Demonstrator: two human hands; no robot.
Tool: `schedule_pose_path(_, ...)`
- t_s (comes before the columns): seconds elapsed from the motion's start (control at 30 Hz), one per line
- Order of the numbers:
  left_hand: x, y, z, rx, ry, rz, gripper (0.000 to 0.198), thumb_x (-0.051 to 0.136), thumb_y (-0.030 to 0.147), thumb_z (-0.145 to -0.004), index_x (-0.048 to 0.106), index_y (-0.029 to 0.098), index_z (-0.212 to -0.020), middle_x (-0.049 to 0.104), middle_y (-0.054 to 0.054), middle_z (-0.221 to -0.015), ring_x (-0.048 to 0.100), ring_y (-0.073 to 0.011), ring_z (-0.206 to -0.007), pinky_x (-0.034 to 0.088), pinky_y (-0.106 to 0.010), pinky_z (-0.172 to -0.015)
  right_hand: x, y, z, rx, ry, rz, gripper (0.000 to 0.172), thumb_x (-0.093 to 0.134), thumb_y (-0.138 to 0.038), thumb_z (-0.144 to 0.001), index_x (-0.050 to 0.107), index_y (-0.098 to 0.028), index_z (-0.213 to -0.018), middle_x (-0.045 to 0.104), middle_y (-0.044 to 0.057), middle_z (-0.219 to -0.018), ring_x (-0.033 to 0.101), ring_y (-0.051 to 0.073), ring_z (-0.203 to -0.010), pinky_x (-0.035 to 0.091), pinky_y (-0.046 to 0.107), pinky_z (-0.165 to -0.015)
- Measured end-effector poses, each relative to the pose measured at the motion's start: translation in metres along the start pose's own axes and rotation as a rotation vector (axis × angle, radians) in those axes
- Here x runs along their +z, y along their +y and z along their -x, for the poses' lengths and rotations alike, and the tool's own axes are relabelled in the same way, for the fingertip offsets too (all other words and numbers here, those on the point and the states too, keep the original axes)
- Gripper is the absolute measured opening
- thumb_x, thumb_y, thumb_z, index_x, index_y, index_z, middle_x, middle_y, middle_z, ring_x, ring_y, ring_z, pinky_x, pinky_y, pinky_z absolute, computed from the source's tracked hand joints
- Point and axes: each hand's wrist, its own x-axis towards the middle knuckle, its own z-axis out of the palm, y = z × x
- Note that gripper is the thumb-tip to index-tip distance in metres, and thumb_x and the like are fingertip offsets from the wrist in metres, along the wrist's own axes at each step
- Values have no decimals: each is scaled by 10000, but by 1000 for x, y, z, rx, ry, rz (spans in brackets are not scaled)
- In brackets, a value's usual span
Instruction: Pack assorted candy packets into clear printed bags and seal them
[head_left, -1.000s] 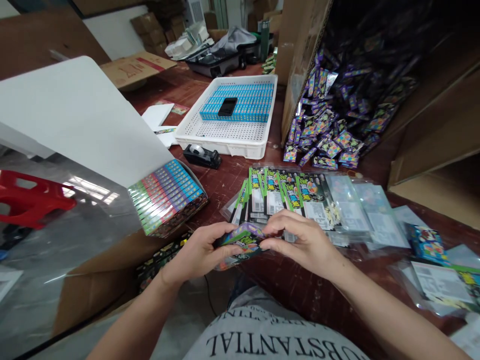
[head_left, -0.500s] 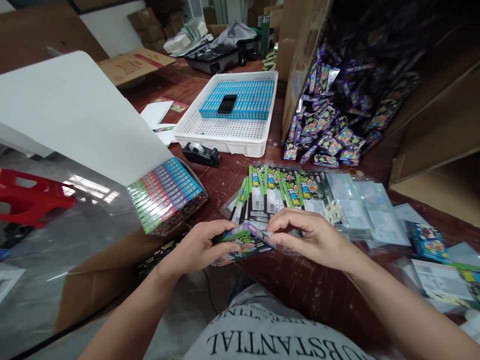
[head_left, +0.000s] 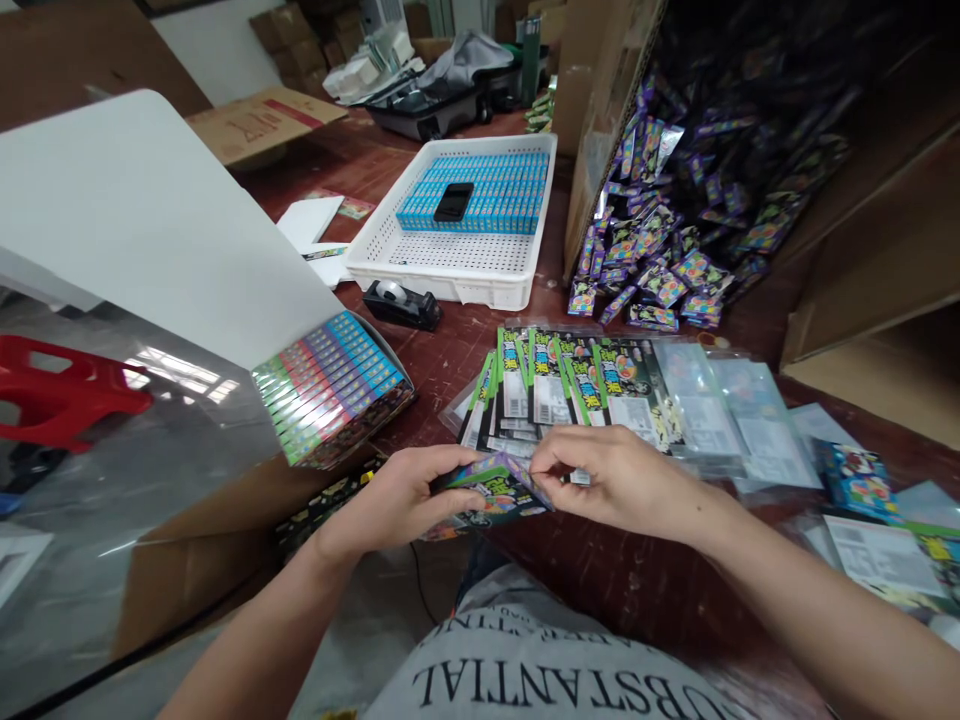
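Note:
A small candy box (head_left: 501, 492), black with purple and green edges, is held low in front of my shirt. My left hand (head_left: 401, 497) grips its left end between thumb and fingers. At the box's right end, my right hand (head_left: 600, 475) has thumb and fingertips pinched together at the edge; whether a flap lies between them is hard to see. Just beyond the hands are overlapping printed plastic pouches (head_left: 555, 385), black and green. Clear pouches (head_left: 697, 400) continue the row to the right.
A display carton (head_left: 330, 390) of colourful small boxes stands left. Behind are a tape dispenser (head_left: 402, 305) and a white basket (head_left: 442, 287) with blue boxes and a black phone (head_left: 454, 202). Purple candy packets (head_left: 652, 260) spill from a large cardboard box at the right.
My right hand has shifted slightly left and closed its fingers into a pinch at the box's right end. The left hand keeps its grip, and the box has tilted slightly.

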Motion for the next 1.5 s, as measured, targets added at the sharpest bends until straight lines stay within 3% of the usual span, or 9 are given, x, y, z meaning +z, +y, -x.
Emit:
schedule_pose_path(0.2, 0, -1, -2, -45, -24, 25, 270, 692, 366, -926, 716, 228, -1157, 766, -15, -1068, 701, -171, -952, 542, -265, -867, -2, -7, 3, 5, 11, 167, 118, 494, -117, -829, 569, -209, -837, 606, -10, -776, 563, 121, -634, 403, 257, -558)
schedule_pose_path(0.4, -2, -13, 4, -104, 56, 74, 237, 708, 369, -908, 719, 211, -1085, 755, -18, -1030, 685, -171, -938, 539, -267, -855, -14, 0, 7, 104, 173, -113, 63, 597, -184, -886, 649, -217, -900, 678, 1, -851, 620, 122, -728, 484, 247, -642)
schedule_pose_path(0.53, 0, -9, 3, -119, 41, 104, 250, 711, 366, -905, 720, 201, -1092, 755, -33, -1036, 684, -181, -934, 544, -277, -841, -2, 7, 4, 212, 159, -332, 260, 667, -367, -933, 725, -242, -1153, 744, 54, -1113, 700, 169, -938, 552, 281, -761)
schedule_pose_path(0.63, 2, -5, 1, -118, 38, 125, 255, 713, 361, -903, 718, 204, -1103, 757, -35, -1048, 686, -186, -941, 547, -282, -846, 12, 10, 2, 238, 124, -497, 232, 700, -391, -916, 764, -259, -1096, 765, 41, -1079, 711, 168, -954, 554, 302, -830)
schedule_pose_path(0.8, 5, -5, 1, -118, 63, 113, 256, 714, 352, -899, 717, 200, -1105, 756, -37, -1040, 683, -185, -936, 547, -284, -846, 21, 12, 2, 282, 171, -584, 151, 734, -377, -891, 778, -241, -938, 770, 24, -936, 699, 146, -845, 540, 286, -770)
schedule_pose_path(0.97, 8, 1, 0, -88, 76, 116, 239, 712, 352, -897, 726, 192, -1073, 755, -32, -1015, 680, -181, -929, 540, -279, -844, 16, 9, 3, 281, 125, -514, 203, 629, -383, -966, 708, -210, -893, 702, 10, -826, 628, 128, -734, 495, 286, -699)
schedule_pose_path(1.07, 11, 5, -1, -69, 97, 126, 243, 706, 347, -897, 731, 197, -1087, 757, -27, -1007, 680, -177, -914, 537, -282, -844, 11, 2, 3, 204, 107, -327, 200, 532, -339, -1013, 621, -207, -891, 648, 14, -840, 589, 144, -766, 469, 308, -712)
schedule_pose_path(1.27, 13, 12, -11, -114, 198, 55, 258, 650, 364, -913, 720, 213, -1110, 754, -38, -1023, 679, -209, -927, 558, -307, -803, 1, -8, 6, 111, 197, 94, 128, 439, -261, -1041, 497, -225, -932, 611, 52, -948, 553, 206, -899, 448, 379, -800)
schedule_pose_path(1.5, 30, 16, -30, -69, 318, 179, 235, 673, 355, -877, 730, 193, -1038, 758, -49, -990, 684, -226, -925, 560, -340, -836, -1, -6, 11, 87, 276, 401, 91, 452, -220, -1038, 516, -205, -976, 637, 78, -979, 588, 233, -927, 439, 345, -702)
